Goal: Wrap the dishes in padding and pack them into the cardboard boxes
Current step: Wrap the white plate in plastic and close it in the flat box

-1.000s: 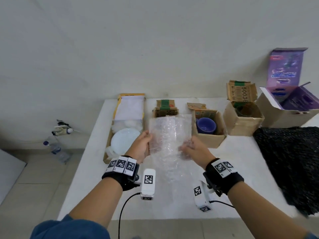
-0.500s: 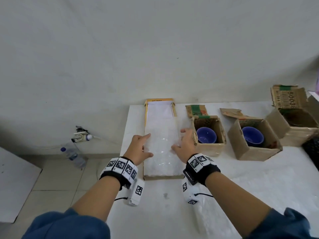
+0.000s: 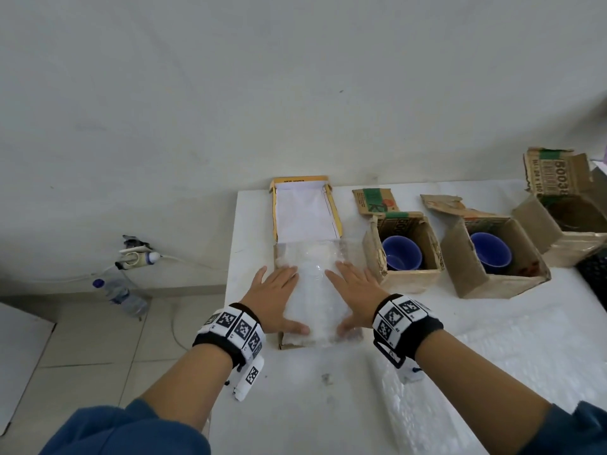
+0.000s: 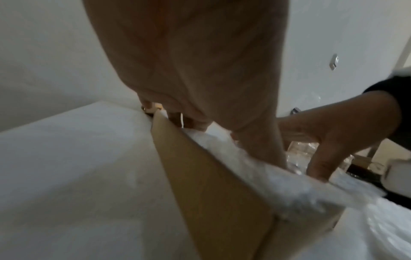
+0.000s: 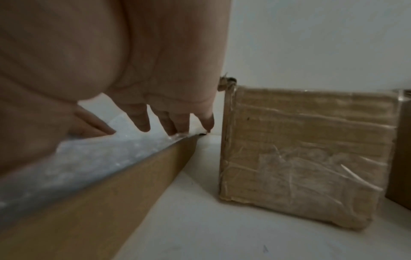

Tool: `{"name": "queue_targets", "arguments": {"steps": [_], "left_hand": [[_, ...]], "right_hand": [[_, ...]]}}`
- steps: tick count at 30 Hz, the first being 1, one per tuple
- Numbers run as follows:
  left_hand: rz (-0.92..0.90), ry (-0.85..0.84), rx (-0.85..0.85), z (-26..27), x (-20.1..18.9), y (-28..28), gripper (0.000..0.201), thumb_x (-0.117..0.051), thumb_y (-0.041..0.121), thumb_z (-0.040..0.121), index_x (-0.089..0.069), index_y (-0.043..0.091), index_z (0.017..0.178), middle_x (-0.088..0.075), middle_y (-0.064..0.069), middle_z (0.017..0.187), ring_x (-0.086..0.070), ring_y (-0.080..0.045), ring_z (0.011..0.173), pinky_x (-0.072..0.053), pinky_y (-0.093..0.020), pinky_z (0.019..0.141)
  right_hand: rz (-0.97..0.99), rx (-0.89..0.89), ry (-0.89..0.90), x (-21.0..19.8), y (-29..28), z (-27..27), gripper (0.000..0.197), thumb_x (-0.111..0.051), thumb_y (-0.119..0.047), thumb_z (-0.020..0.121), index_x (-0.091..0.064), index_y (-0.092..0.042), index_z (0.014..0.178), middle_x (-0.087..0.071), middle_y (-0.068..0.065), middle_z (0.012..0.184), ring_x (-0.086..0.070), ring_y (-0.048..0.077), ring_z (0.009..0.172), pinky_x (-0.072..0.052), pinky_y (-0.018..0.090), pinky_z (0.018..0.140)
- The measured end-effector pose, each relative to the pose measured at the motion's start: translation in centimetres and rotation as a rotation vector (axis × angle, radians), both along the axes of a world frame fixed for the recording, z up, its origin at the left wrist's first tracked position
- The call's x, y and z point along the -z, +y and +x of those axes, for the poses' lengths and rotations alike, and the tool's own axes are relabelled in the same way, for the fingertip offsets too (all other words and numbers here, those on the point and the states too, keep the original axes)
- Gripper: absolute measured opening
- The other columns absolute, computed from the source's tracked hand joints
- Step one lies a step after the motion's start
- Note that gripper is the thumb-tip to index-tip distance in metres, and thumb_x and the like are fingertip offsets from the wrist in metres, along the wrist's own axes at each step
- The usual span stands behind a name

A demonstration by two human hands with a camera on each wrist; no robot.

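Both my hands lie flat, fingers straight and spread, on the clear bubble-wrap sheet that covers the near half of the long shallow cardboard box with yellow edges: my left hand presses its nine o'clock side, my right hand its three o'clock side, neither gripping anything. The dishes I mean to protect here are under the sheet and cannot be seen, so I am judging their position by feel alone (a poor guide through bubbles). What could go wrong: if I lean too hard, whatever plate lies beneath takes the load straight down against the thin box floor and may crack. The sheet overhangs the six o'clock wall of the box, as my wrist views show, so once I lift my palms it may spring up or slide off and leave the contents bare. My right fingers sit at the box's three o'clock rim, just beside the small open brown cardboard box holding a blue bowl; a careless sweep that way could shove it. A second small box with a blue bowl at two o'clock holds its bowl with no padding that I can see, so closing it as it stands would risk chipping on the white table.
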State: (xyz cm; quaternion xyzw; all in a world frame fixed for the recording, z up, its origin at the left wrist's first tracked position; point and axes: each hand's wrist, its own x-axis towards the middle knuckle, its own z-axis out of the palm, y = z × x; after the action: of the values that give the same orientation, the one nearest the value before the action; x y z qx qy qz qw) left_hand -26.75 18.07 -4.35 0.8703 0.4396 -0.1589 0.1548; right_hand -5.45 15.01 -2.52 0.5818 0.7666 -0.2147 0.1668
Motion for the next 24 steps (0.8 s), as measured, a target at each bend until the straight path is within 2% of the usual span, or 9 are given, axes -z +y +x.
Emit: {"name": "queue_targets", "arguments": {"steps": [6, 9, 11, 15, 20, 22, 24], "left_hand": [[0.104, 0.024, 0.030, 0.1, 0.9, 0.4, 0.143, -0.031, 0.099, 0.037, 0.003, 0.019, 0.150, -0.005, -0.005, 0.157, -0.005, -0.021, 0.145, 0.003, -0.049, 0.116], [0.142, 0.094, 0.042, 0.7, 0.8, 0.5, 0.139, -0.047, 0.094, 0.046, -0.001, 0.014, 0.150, -0.009, -0.009, 0.154, -0.008, -0.026, 0.143, -0.005, -0.049, 0.116], [0.170, 0.118, 0.046, 0.9, 0.7, 0.6, 0.139, -0.049, 0.094, 0.046, -0.003, 0.012, 0.149, -0.011, -0.010, 0.152, -0.011, -0.028, 0.141, -0.012, -0.047, 0.114], [0.200, 0.148, 0.045, 1.2, 0.6, 0.4, 0.141, -0.050, 0.093, 0.047, -0.002, 0.008, 0.149, -0.009, -0.012, 0.153, -0.015, -0.030, 0.140, -0.020, -0.043, 0.111], [0.215, 0.132, 0.019, 1.6, 0.4, 0.5, 0.145, -0.056, 0.090, 0.045, -0.002, 0.005, 0.148, -0.018, -0.010, 0.150, -0.020, -0.028, 0.137, -0.019, -0.044, 0.112], [0.204, 0.142, 0.005, 1.8, 0.3, 0.6, 0.145, -0.059, 0.088, 0.044, -0.001, 0.005, 0.148, -0.018, -0.009, 0.149, -0.019, -0.029, 0.137, -0.017, -0.045, 0.113], [0.198, 0.149, -0.001, 1.9, 0.4, 0.7, 0.147, -0.060, 0.088, 0.043, 0.001, 0.006, 0.148, -0.017, -0.010, 0.148, -0.018, -0.029, 0.137, -0.015, -0.045, 0.114]], "right_hand": [[0.012, -0.121, -0.141, 0.0, 1.5, -0.6, 0.125, -0.079, -0.052, 0.064, 0.006, -0.018, 0.150, 0.008, 0.017, 0.157, 0.009, 0.031, 0.146, 0.004, 0.053, 0.118], [0.006, -0.176, -0.189, 0.0, 1.6, -0.1, 0.122, -0.079, -0.049, 0.066, 0.005, -0.019, 0.150, 0.011, 0.017, 0.157, 0.010, 0.032, 0.146, 0.002, 0.054, 0.117], [0.002, -0.193, -0.215, 0.3, 1.6, 0.2, 0.123, -0.079, -0.048, 0.067, 0.007, -0.021, 0.150, 0.015, 0.017, 0.156, 0.015, 0.034, 0.145, 0.002, 0.055, 0.116], [0.042, -0.173, -0.250, 1.2, 1.5, -0.5, 0.114, -0.077, -0.035, 0.073, 0.006, -0.021, 0.150, 0.016, 0.019, 0.156, 0.014, 0.037, 0.144, -0.001, 0.053, 0.117], [-0.008, -0.139, -0.169, 0.8, 2.1, -0.2, 0.120, -0.083, -0.037, 0.064, 0.002, -0.024, 0.149, 0.011, 0.014, 0.157, 0.010, 0.033, 0.146, -0.001, 0.052, 0.117], [-0.041, -0.064, -0.042, -0.7, 2.6, -0.2, 0.121, -0.083, -0.045, 0.061, -0.001, -0.026, 0.149, 0.006, 0.010, 0.157, 0.006, 0.032, 0.146, -0.003, 0.051, 0.118], [0.011, 0.009, 0.097, -1.7, 3.6, -0.6, 0.118, -0.077, -0.057, 0.062, -0.004, -0.024, 0.149, 0.000, 0.009, 0.156, 0.000, 0.030, 0.145, -0.010, 0.047, 0.118]]}}
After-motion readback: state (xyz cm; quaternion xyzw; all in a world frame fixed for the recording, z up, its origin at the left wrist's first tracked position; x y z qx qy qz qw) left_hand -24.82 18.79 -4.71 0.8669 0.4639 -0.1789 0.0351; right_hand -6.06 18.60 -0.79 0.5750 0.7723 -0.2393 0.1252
